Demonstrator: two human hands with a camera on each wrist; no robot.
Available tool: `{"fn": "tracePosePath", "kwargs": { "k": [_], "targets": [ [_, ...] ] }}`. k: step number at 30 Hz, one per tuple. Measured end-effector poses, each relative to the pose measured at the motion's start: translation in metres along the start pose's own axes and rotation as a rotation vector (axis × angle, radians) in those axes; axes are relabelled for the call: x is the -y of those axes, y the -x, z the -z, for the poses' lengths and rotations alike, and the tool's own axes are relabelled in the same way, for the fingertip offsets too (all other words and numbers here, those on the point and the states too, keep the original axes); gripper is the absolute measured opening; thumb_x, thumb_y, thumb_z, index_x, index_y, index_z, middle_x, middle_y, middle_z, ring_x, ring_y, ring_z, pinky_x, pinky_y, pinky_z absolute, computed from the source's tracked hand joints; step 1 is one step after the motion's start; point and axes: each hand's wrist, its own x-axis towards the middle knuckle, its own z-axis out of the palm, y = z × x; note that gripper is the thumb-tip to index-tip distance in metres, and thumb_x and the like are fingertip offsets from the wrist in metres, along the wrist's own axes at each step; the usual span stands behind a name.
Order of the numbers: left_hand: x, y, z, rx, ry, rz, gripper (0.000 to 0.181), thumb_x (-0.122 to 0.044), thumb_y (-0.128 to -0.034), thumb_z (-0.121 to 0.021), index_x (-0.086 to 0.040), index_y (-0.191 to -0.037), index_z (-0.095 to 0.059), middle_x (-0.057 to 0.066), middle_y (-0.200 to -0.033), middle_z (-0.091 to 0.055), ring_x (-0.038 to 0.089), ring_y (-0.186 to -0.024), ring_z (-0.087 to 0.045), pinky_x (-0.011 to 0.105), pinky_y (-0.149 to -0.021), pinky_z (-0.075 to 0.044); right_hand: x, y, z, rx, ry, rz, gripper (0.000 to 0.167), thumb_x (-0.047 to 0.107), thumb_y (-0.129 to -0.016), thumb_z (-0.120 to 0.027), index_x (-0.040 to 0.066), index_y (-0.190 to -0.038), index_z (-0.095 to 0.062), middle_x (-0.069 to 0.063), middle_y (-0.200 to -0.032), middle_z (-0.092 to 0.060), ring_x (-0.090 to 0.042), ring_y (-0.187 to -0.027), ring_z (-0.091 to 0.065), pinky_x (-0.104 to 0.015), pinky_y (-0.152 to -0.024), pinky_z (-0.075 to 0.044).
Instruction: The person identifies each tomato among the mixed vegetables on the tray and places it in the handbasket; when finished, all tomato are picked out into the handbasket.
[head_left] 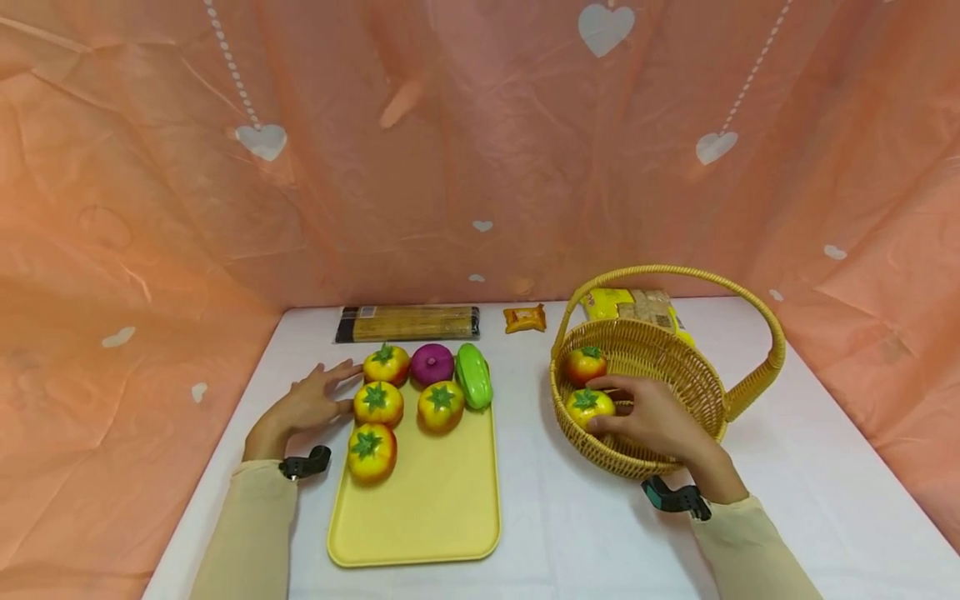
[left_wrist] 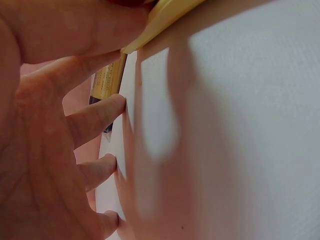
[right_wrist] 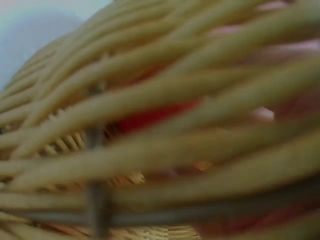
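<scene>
Right fingers (head_left: 617, 383) pinching tomato (head_left: 585, 406) — yellow, inside basket (head_left: 600, 452)

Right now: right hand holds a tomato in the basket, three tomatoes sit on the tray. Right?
Not quite: the tray holds four tomatoes, not three, as the head view shows. The right hand does hold a tomato in the basket.

Left arm (head_left: 243, 542) and right arm (head_left: 753, 546), both in cream fabric sleeves (head_left: 262, 496), extend from the near side. Bare left-hand grip (head_left: 309, 404): fingers spread apart, palm down. Bare right-hand grip (head_left: 660, 417): thumb opposed to curled fingers, pinching.
</scene>
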Motion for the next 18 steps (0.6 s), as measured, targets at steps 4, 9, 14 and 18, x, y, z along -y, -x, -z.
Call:
{"fn": "tracePosePath", "kwargs": {
  "k": [4,9,14,18],
  "targets": [
    [0.000,-0.001,0.000,-0.004,-0.004,0.000,0.076,-0.026,-0.0977,-0.071,-0.013,-0.168,-0.044,0.026,-0.179,-0.025,0.065,-0.163,-0.002,0.088,-0.122,0.004,0.000,-0.003,-0.001,-0.011,0.000,-0.018,0.053,0.028,-0.089,-0.094,0.004,-0.132,-0.075,-0.020,-0.129,-0.077,-0.029,-0.110,-0.080,-0.038,-0.091,-0.067],
    [0.001,-0.001,-0.001,-0.004,-0.001,0.003,0.076,-0.026,-0.0975,-0.070,-0.013,-0.168,-0.045,0.025,-0.179,-0.024,0.064,-0.163,-0.001,0.087,-0.122,0.005,0.004,0.002,0.003,-0.039,0.089,-0.003,0.054,0.029,-0.089,-0.093,0.005,-0.134,-0.075,-0.018,-0.129,-0.078,-0.031,-0.111,-0.079,-0.048,-0.096,-0.066],
    [0.001,-0.001,0.000,-0.008,-0.019,-0.013,0.075,-0.025,-0.0974,-0.070,-0.012,-0.167,-0.046,0.027,-0.179,-0.026,0.066,-0.162,-0.002,0.089,-0.121,0.004,0.015,0.014,0.012,-0.099,0.138,0.045,0.052,0.026,-0.091,-0.091,0.008,-0.137,-0.075,-0.018,-0.136,-0.076,-0.042,-0.119,-0.076,-0.060,-0.101,-0.062],
    [0.002,-0.002,-0.001,-0.007,-0.019,-0.008,0.075,-0.026,-0.0977,-0.070,-0.013,-0.168,-0.045,0.026,-0.179,-0.026,0.065,-0.163,-0.003,0.088,-0.122,0.003,0.022,0.019,0.015,-0.129,0.002,0.110,0.050,0.019,-0.093,-0.089,0.006,-0.139,-0.074,-0.017,-0.140,-0.075,-0.039,-0.123,-0.076,-0.046,-0.104,-0.063]
  ]
}}
